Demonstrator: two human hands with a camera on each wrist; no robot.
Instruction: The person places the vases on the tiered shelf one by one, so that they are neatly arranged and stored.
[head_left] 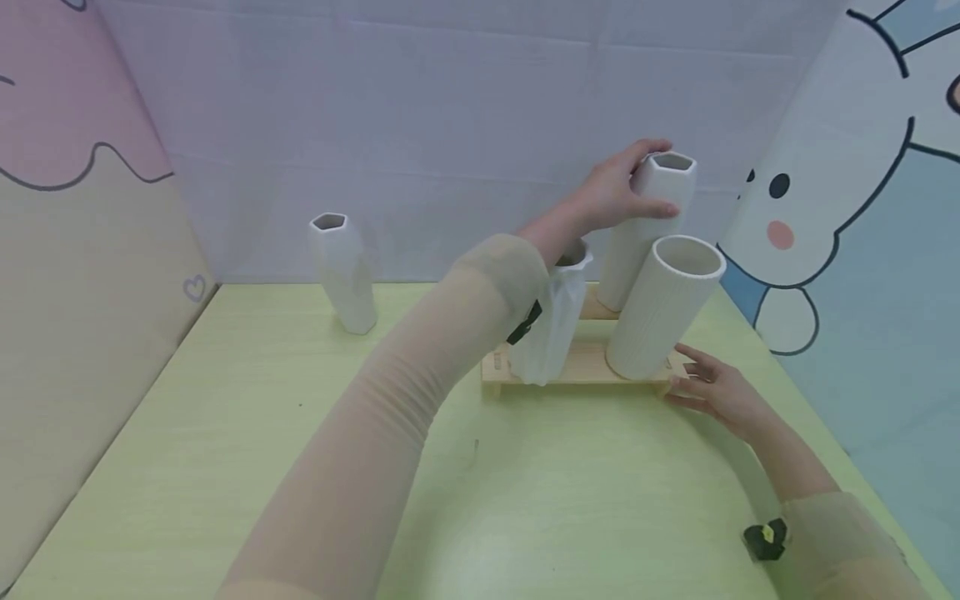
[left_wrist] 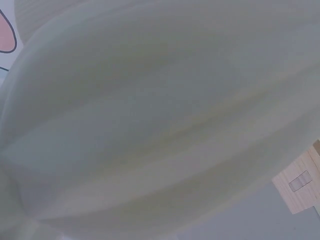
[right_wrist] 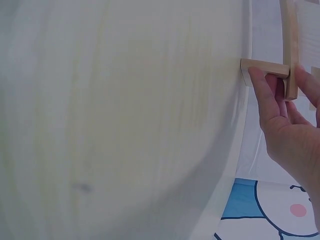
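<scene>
My left hand (head_left: 622, 193) reaches over to the back right and grips a tall white faceted vase (head_left: 628, 254) near its rim. That vase stands on the rear step of a two-level wooden stand (head_left: 588, 364). At the stand's front right end, my right hand (head_left: 718, 393) pinches the board's end between thumb and fingers, clearer in the right wrist view at the wooden edge (right_wrist: 291, 50). A ribbed white cylinder vase (head_left: 660, 312) and a white pleated vase (head_left: 557, 321) stand on the front step. The pleated vase (left_wrist: 160, 120) fills most of the left wrist view.
Another white faceted vase (head_left: 347, 275) stands alone on the light wooden table (head_left: 262, 433), at the back left. A pale cloth wall (head_left: 450, 125) closes off the back, and printed panels (head_left: 847, 208) flank the sides. My left sleeve (head_left: 397, 400) crosses the table's middle.
</scene>
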